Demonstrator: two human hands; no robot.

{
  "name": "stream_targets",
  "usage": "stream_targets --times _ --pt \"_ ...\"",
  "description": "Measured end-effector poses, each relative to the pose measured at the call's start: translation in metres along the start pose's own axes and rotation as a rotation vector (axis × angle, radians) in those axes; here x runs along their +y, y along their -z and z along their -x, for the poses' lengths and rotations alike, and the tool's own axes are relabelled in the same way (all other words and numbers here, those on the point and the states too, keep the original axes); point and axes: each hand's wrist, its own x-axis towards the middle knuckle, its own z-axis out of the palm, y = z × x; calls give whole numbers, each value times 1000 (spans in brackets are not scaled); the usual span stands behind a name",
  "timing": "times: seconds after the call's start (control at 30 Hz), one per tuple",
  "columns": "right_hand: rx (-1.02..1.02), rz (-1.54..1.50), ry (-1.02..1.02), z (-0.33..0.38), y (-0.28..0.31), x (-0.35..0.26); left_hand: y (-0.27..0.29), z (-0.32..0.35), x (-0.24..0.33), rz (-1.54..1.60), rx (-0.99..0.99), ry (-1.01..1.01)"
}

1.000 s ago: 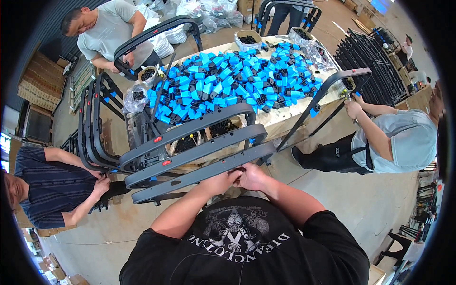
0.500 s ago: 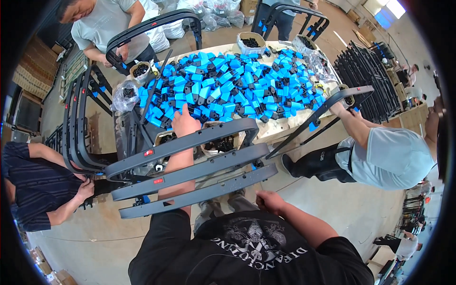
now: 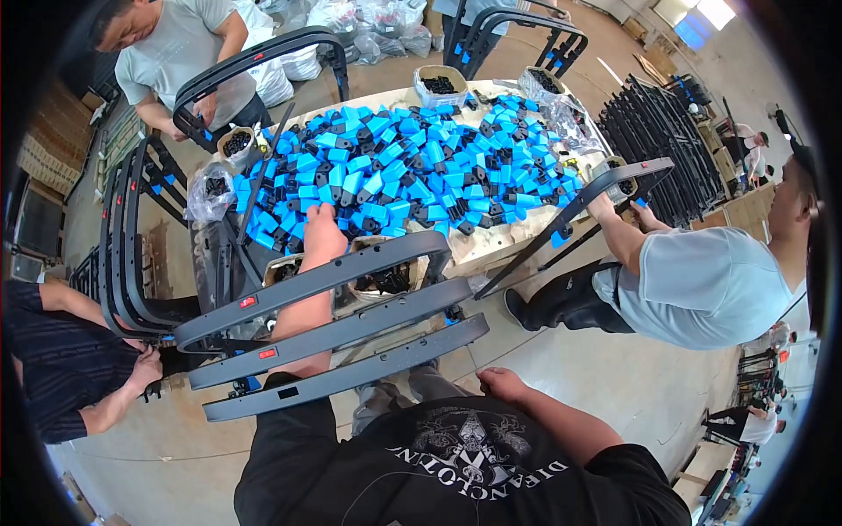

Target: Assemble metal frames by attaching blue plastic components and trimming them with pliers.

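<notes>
My left hand (image 3: 324, 235) reaches to the near edge of a heap of blue-and-black plastic pieces (image 3: 395, 162) on the table. Its fingers are curled downward, and what they hold, if anything, is hidden. Three curved dark grey bars (image 3: 329, 337) pass across my left forearm; two bear small red marks. My right hand (image 3: 503, 384) is closed low in front of my body, to the right of the bars' ends, and I cannot make out anything in it. Near my left wrist stand tubs of small black parts (image 3: 384, 279).
Co-workers stand around: one at far left (image 3: 175, 57), one at near left (image 3: 66, 359), one at right (image 3: 702, 280) handling a curved frame (image 3: 605, 184). More tubs (image 3: 440, 81) sit along the table (image 3: 513, 235). Dark bars (image 3: 662, 145) are stacked at the right back.
My left hand's outstretched finger has bent in. The view has shifted, so the table and bars appear slightly further left. My right hand stays closed near my body.
</notes>
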Motion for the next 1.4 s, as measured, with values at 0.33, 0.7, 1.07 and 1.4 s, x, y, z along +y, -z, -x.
stream_targets --times 0.33,0.7,1.07,1.4 --pt "139 -18 -10 8 -7 14 26 -5 -10 446 486 -102" --pt "161 77 47 -7 -23 24 21 20 -23 -168 -236 -133" --pt "205 130 30 2 -29 21 12 21 -20 -363 -271 -129" --pt "215 325 84 -9 -14 35 -5 17 -29 -318 -30 -139"
